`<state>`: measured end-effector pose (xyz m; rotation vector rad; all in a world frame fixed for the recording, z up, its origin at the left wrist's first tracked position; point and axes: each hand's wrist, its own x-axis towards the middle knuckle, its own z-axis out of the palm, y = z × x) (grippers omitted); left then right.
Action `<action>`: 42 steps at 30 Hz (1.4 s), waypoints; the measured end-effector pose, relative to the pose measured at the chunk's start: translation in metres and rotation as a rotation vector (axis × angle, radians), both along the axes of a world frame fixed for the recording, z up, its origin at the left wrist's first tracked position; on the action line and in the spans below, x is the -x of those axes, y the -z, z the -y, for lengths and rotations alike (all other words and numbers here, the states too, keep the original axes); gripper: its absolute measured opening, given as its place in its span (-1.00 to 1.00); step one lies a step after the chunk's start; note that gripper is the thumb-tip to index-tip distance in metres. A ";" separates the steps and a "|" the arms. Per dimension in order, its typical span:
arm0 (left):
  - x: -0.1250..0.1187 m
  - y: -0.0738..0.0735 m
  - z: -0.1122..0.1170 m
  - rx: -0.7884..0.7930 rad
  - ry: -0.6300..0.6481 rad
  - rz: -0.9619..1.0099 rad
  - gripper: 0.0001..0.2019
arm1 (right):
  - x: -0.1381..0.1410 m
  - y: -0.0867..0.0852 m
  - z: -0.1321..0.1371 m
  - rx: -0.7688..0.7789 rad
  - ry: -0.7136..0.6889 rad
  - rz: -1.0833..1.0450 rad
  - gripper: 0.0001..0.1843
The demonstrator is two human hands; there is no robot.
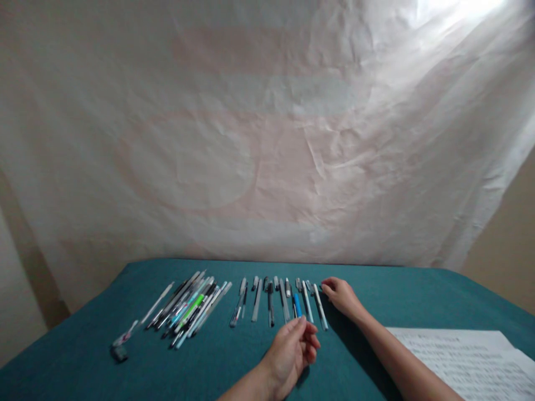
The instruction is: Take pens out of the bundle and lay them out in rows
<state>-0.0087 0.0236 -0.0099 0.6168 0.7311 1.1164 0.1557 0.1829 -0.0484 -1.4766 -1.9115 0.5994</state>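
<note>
Several pens lie on a teal tablecloth [376, 289]. A tight bundle of pens [190, 306] sits at the left. A spaced row of pens [278, 301] lies side by side in the middle, one of them bright blue [297, 305]. My left hand [292, 351] hovers just in front of that row, fingers curled together near the blue pen, and what they hold, if anything, is hidden. My right hand [340, 295] rests at the right end of the row, its fingertips pinched at the top of the last white pen [320, 312].
A printed sheet of paper [463, 362] lies at the right front of the table. A small dark eraser-like object [119, 352] and a pinkish pen [125, 334] sit at the left front. A crumpled white cloth [267, 139] hangs behind the table.
</note>
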 end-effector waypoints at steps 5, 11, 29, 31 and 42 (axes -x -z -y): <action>-0.001 0.003 0.001 -0.018 0.009 -0.007 -0.68 | 0.001 -0.005 0.005 0.002 0.022 -0.001 -0.72; 0.007 -0.007 -0.005 -0.088 0.038 -0.230 -0.68 | 0.002 -0.010 0.009 0.001 0.020 0.001 -0.72; 0.201 -0.049 -0.043 0.088 -0.267 -2.192 -0.73 | -0.005 0.007 -0.004 0.025 -0.057 0.046 -0.66; 0.205 -0.048 -0.043 0.116 -0.245 -2.194 -0.74 | -0.005 0.008 -0.005 0.024 -0.061 0.045 -0.66; 0.209 -0.044 -0.041 0.146 -0.199 -2.187 -0.76 | -0.002 0.001 0.001 0.012 -0.058 0.028 -0.68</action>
